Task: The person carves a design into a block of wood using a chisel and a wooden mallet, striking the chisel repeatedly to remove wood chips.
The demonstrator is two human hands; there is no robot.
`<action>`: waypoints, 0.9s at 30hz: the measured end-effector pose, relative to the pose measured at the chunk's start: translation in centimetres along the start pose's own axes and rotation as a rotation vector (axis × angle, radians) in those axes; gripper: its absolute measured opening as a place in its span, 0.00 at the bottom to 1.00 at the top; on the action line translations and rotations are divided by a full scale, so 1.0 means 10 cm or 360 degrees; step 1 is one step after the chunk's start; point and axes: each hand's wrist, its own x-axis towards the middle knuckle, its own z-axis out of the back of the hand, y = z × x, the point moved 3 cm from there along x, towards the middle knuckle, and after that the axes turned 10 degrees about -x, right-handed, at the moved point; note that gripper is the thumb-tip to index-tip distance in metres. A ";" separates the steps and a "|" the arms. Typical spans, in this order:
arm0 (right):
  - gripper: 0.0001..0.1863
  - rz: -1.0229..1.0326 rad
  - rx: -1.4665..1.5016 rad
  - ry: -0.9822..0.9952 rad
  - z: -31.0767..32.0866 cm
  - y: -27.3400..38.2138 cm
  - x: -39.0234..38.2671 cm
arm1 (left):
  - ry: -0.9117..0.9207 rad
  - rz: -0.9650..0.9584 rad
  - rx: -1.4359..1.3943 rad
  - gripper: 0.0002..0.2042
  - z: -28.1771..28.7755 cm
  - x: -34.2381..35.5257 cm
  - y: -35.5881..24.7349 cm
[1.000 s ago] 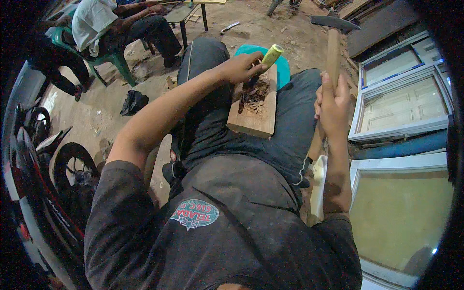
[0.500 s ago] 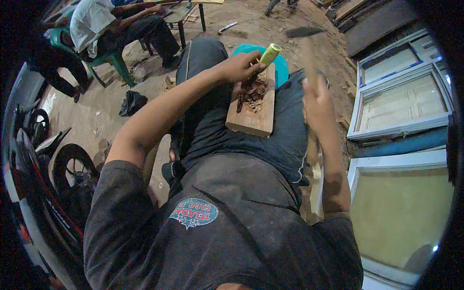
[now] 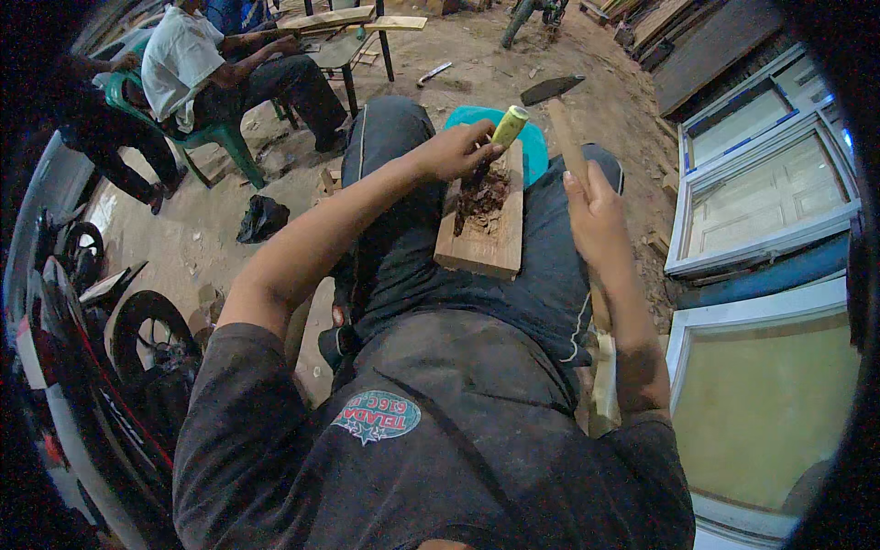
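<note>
A thick wooden block point(image 3: 479, 254) lies in front of me between my thighs, with dark brown chips point(image 3: 483, 197) heaped over its carved upper face. Closed round a chisel point(image 3: 510, 126) with a yellow-green handle, my left hand point(image 3: 456, 153) rests at the block's far end; the blade is mostly hidden by the fingers and chips. My right hand point(image 3: 599, 213) grips the wooden handle of a hammer point(image 3: 566, 133) to the right of the block. The hammer's dark, pointed head is raised beyond the hand, apart from the chisel.
A turquoise seat point(image 3: 534, 151) shows behind the block. Framed white panels point(image 3: 761, 206) stand at the right. A person sits on a green chair point(image 3: 225, 137) at far left, near a small table. Motorcycles point(image 3: 151, 335), a black bag point(image 3: 262, 220) and a knife-like tool point(image 3: 434, 73) are on the ground.
The hammer, blurred before, now shows sharply; its head sits slightly lower and further left. My left hand still holds the chisel at the block. The whole view has shifted a little.
</note>
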 end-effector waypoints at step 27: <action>0.16 -0.0075 0.0024 0.0071 0.01 -0.01 0.00 | -0.0012 0.0034 -0.0026 0.20 -0.02 0.00 -0.07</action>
